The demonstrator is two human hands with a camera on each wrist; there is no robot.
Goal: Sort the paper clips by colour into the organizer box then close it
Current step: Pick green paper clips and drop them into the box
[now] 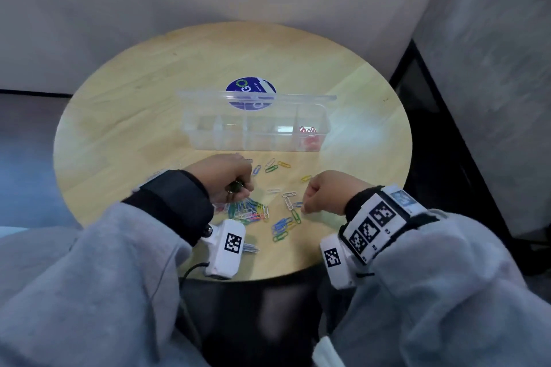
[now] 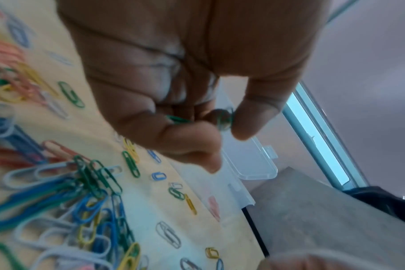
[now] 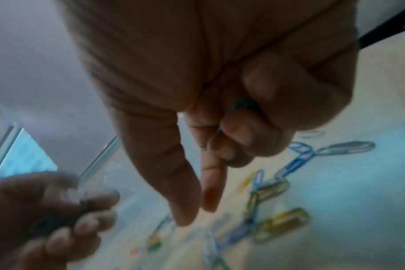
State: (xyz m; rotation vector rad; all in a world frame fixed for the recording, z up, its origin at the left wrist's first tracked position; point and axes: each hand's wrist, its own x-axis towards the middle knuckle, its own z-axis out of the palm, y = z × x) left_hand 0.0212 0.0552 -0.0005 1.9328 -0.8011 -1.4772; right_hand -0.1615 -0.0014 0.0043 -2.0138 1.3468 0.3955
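A clear organizer box (image 1: 208,140) stands open mid-table, its lid (image 1: 313,97) tipped back; red clips (image 1: 308,134) lie in its rightmost compartment. Mixed-colour paper clips (image 1: 253,211) are heaped and scattered on the table in front of it. My left hand (image 1: 241,188) hovers over the heap and pinches a few green clips (image 2: 224,118) between thumb and fingers. My right hand (image 1: 307,202) is to the right of the heap. Its curled fingers hold a green clip (image 3: 244,105) against the palm, while the thumb and forefinger (image 3: 210,191) point down at the table.
The round wooden table (image 1: 119,116) sits in a corner between grey walls. A blue round sticker (image 1: 250,88) shows behind and through the lid. Loose clips (image 1: 274,165) lie between the hands and the box. The table's front edge is close to both wrists.
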